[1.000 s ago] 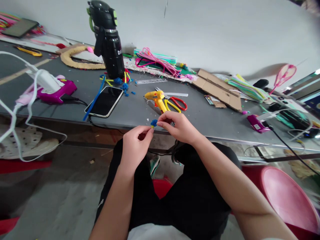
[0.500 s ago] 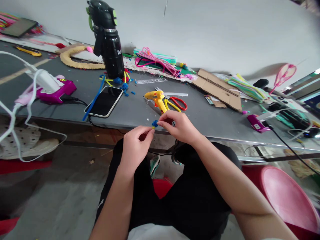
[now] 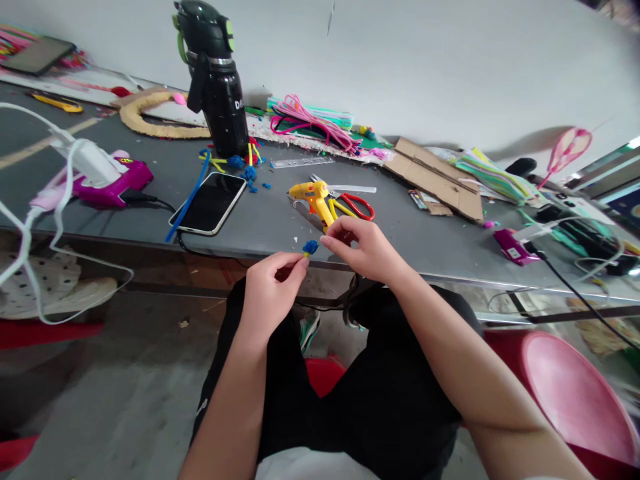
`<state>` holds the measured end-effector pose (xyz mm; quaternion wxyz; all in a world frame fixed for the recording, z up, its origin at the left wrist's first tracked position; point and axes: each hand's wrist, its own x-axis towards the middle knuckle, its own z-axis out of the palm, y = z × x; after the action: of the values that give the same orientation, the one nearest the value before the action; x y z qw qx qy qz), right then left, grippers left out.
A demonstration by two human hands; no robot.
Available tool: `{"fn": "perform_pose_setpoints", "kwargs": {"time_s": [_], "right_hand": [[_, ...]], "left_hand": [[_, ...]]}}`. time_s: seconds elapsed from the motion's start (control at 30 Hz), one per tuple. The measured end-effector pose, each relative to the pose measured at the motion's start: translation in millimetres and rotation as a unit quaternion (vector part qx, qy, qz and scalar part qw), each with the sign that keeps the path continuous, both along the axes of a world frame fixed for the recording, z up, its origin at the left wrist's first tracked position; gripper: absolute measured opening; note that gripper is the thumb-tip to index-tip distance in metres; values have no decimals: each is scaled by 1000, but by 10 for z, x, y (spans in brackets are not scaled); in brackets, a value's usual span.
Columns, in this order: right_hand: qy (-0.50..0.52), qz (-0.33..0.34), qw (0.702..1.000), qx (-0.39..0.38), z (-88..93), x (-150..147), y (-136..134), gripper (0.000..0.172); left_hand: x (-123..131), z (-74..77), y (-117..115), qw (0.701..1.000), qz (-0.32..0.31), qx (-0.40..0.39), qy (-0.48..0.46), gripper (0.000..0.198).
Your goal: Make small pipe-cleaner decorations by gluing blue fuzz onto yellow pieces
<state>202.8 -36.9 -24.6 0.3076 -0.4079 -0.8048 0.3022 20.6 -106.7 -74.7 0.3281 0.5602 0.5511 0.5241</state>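
Observation:
Just over the table's front edge, my left hand [image 3: 276,283] pinches a small fuzzy blue pipe-cleaner piece [image 3: 311,247] by its short yellow stem. The blue end points up and to the right. Close on its right is my right hand [image 3: 361,245], thumb and forefinger drawn together at the tips. A slim gap shows between those tips and the blue piece; whether they pinch anything is too small to tell. Behind my right hand lies a yellow hot glue gun [image 3: 314,195], beside pliers with one red and one yellow handle [image 3: 361,206].
A phone [image 3: 213,203] with a blue pipe cleaner [image 3: 189,200] across it lies left. Behind stands a black bottle [image 3: 220,93], with blue scraps [image 3: 250,175] near its base. Purple power adapters [image 3: 117,183] with cables sit left and right. Cardboard [image 3: 435,177] lies at the back right.
My right hand has drawn slightly up and to the right, off the blue piece, so more of it shows. My left hand keeps its pinch nearly in place.

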Motion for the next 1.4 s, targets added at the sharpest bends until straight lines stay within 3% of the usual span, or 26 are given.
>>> {"fn": "perform_pose_setpoints", "kwargs": {"time_s": [0.13,0.33,0.73,0.87,1.0,1.2,1.33,1.4], "right_hand": [[22,26,998,-44,20,25,9,24],[89,79,977,-175,-17,-18,5,45],[164,103,950,-245,-35,-32,18,31],[163,114,941,-275,18,25,38,41],[145,142,942,-266,94,120,65,54],[178,77,964,-183,90,137,94,23],[211,64,952,-210,52,78,103,31],[217,45,957,-186,56,61,94,37]], "left_hand": [[-15,5,3,999,-7,-26,-29,15],[-27,26,-5,997,-35,-42,-47,15],[-27,76,-13,996,-57,-44,-60,15],[-38,75,-13,994,-56,-54,-77,14],[-40,68,-16,993,-50,-59,-88,13],[-32,67,-11,992,-43,-68,-97,14],[-40,57,-3,993,-36,-71,-91,15],[-46,49,-2,993,-34,-70,-85,16]]}}
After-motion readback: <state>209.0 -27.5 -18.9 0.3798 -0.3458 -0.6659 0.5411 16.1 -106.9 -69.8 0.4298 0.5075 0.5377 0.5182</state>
